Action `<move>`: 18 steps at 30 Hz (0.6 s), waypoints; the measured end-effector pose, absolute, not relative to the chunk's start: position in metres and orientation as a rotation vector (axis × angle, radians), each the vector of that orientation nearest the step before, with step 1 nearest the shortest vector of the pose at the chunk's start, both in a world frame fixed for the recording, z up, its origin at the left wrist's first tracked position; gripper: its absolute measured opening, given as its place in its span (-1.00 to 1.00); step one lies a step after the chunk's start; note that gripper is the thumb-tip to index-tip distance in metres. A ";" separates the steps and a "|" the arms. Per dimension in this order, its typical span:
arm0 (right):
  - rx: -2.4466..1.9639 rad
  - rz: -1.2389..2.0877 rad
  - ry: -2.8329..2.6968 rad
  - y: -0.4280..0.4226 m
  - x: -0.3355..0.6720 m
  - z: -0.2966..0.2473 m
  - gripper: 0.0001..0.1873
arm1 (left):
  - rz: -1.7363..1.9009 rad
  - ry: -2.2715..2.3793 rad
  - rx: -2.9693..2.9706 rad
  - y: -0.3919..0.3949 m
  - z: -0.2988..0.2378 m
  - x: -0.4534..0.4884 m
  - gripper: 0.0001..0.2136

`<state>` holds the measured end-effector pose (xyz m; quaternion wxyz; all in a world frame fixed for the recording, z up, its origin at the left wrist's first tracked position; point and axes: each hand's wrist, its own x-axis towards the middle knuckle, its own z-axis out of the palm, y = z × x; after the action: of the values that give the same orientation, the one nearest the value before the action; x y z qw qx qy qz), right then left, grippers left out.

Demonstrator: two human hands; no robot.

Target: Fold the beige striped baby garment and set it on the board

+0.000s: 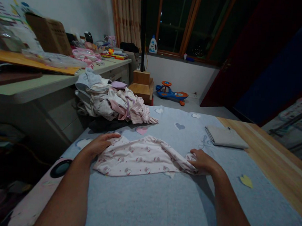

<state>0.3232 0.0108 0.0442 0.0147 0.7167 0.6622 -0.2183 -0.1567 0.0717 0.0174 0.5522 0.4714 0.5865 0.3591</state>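
Note:
A small white garment with a pink print [139,156] lies spread on a light blue blanket [149,200]. My left hand [100,144] rests flat on its left end, fingers stretched out over the cloth. My right hand [202,161] is at the right end, fingers curled round a bunched bit of the fabric there.
A heap of unfolded clothes [112,101] sits at the blanket's far left. A folded grey garment [225,136] lies at the far right beside a wooden edge [275,161]. A cluttered desk [38,79] stands left. A toy car [171,92] is on the floor beyond.

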 end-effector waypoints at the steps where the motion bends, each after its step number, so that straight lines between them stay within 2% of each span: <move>1: 2.213 -0.747 2.064 0.009 0.323 0.045 -0.47 | 0.856 1.385 1.108 0.073 0.016 -0.158 -0.47; 4: 2.198 -0.843 2.157 0.008 0.325 0.052 -0.68 | 0.932 1.354 1.009 0.073 0.018 -0.160 -0.52; 7: 2.356 -0.782 2.339 0.017 0.330 0.059 -0.74 | 1.107 1.326 0.889 0.070 0.025 -0.161 -0.59; 9: 2.634 -0.647 2.386 0.027 0.335 0.060 -0.73 | 1.212 1.300 0.841 0.070 0.028 -0.162 -0.62; 14: 3.436 0.014 2.153 0.051 0.339 0.045 -0.56 | 1.260 1.379 0.888 0.074 0.021 -0.165 -0.61; 16: 3.557 0.040 2.074 0.057 0.338 0.032 -0.51 | 1.173 1.523 1.027 0.077 0.015 -0.166 -0.63; 18: 3.618 -0.071 2.026 0.061 0.337 0.019 -0.48 | 1.082 1.640 1.181 0.080 0.010 -0.167 -0.63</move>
<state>0.3372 0.0608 0.0189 -0.4821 0.7643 0.4280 -0.0149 -0.1675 0.0804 0.0101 0.4121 0.4695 0.6517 0.4301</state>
